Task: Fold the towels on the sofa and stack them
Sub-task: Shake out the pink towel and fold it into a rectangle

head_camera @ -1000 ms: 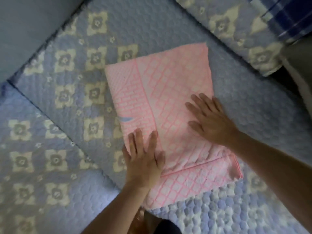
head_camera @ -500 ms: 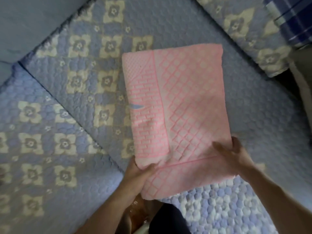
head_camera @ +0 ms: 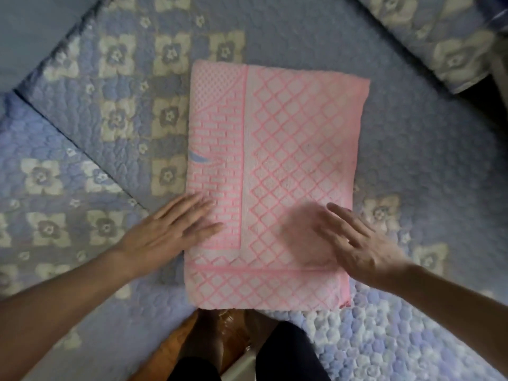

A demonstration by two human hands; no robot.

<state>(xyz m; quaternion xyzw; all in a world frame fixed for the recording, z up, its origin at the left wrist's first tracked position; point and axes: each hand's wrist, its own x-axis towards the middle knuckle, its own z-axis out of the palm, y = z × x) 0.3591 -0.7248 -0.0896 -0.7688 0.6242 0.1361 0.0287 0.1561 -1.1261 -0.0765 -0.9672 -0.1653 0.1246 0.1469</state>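
A pink towel [head_camera: 277, 166] with a lattice and brick pattern lies folded into a rectangle on the quilted blue sofa seat [head_camera: 412, 166]. My left hand [head_camera: 173, 229] rests flat at the towel's lower left edge, fingers straight and pointing right. My right hand [head_camera: 354, 240] lies over the towel's lower right part, fingers spread and blurred with motion. Neither hand grips the cloth.
The sofa cover has cream flower squares [head_camera: 167, 116] on the left. A cushion [head_camera: 445, 42] in the same fabric sits at the upper right. My legs and a strip of brown floor [head_camera: 228, 339] show below the seat's front edge.
Both hands let go of the towel's near corners and now lie flat on it. The towel has turned squarer to me and sits closer to the seat's front edge.
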